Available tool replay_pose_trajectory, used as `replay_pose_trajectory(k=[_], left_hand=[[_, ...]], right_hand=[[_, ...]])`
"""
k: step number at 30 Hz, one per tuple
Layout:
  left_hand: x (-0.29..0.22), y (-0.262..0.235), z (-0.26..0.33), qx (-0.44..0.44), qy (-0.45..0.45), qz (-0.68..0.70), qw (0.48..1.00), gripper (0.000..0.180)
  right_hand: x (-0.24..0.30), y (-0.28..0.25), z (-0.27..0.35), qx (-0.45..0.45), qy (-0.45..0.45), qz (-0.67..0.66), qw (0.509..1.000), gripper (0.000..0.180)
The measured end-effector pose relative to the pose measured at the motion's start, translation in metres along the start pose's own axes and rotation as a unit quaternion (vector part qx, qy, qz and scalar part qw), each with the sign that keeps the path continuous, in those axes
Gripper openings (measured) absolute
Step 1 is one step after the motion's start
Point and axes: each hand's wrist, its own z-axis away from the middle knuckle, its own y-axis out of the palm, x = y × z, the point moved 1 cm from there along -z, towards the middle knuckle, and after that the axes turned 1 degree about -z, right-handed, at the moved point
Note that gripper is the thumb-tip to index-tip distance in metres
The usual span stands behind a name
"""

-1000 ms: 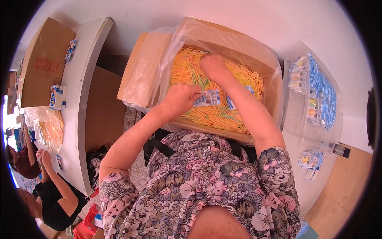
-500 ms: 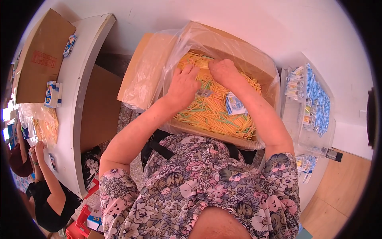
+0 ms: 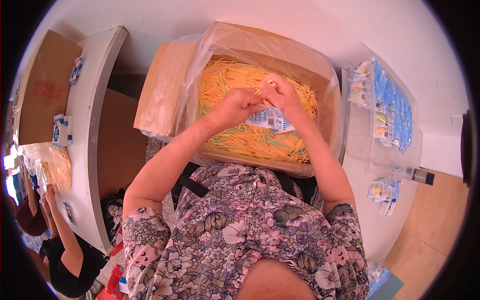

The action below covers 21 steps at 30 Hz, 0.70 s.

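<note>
In front of me a cardboard box (image 3: pixel 320 75) lined with clear plastic holds a heap of thin yellow, orange and green sticks (image 3: pixel 235 142). My left hand (image 3: pixel 236 106) is closed at the upper left edge of a small clear packet (image 3: pixel 270 119) with blue and white print. Close beside it, my right hand (image 3: pixel 284 97) pinches a few yellow sticks, whose pale ends poke out near the fingertips. The packet hangs over the heap, beneath both hands. Whether the sticks' lower ends are inside the packet is hidden by my fingers.
On the right, a clear plastic bin (image 3: pixel 360 132) holds many blue-striped packets, with more packets (image 3: pixel 385 190) below it. To the left is a white table (image 3: pixel 90 130) bearing a cardboard box (image 3: pixel 45 90) and small boxes (image 3: pixel 61 130). A co-worker (image 3: pixel 65 255) sits beyond it.
My hands have drawn together over the middle of the box. The packet that lay on the sticks is now held up, with sticks in my right hand. The view has shifted slightly.
</note>
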Motion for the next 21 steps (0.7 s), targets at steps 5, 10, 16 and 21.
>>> replay_pose_trajectory(k=[5, 10, 16, 21], left_hand=[[-0.006, 0.015, -0.002, -0.006, -0.051, 0.23, 0.972, 0.01], [-0.003, 0.017, 0.001, -0.035, -0.178, 0.327, 0.927, 0.013], [-0.005, 0.021, 0.002, -0.031, -0.206, 0.351, 0.913, 0.015], [-0.008, 0.027, 0.001, 0.049, -0.17, 0.307, 0.935, 0.017]], right_hand=[[-0.002, -0.014, 0.009, -0.146, -0.081, 0.081, 0.983, 0.02], [0.016, -0.059, 0.037, -0.21, 0.063, -0.203, 0.954, 0.019], [0.029, -0.064, 0.072, 0.042, 0.179, -0.014, 0.983, 0.02], [0.025, -0.051, 0.077, 0.022, 0.081, 0.088, 0.993, 0.029]])
